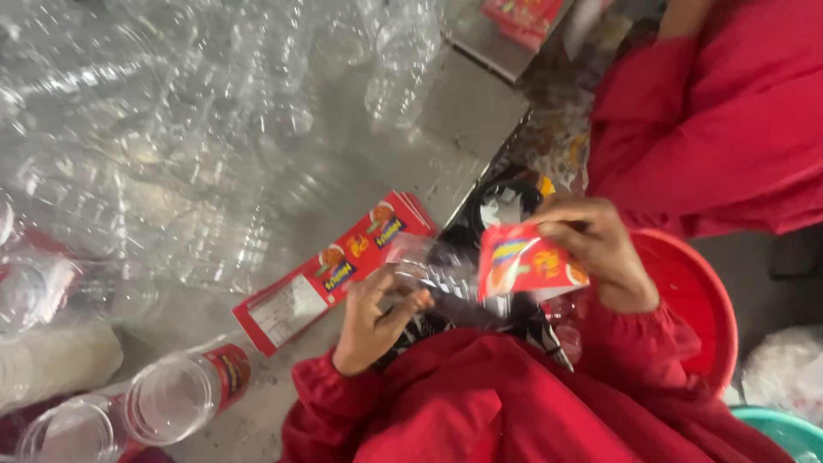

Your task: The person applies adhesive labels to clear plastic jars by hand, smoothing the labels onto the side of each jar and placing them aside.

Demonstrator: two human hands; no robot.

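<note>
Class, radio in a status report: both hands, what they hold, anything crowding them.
Left hand gripping clear plastic jar. Right hand holding red label against it. Label stack and empty jars close left.

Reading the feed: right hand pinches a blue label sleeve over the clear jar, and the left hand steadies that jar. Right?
Not quite: in the head view the label sleeve in the right hand is red, not blue. The left hand does steady the clear jar.
</note>
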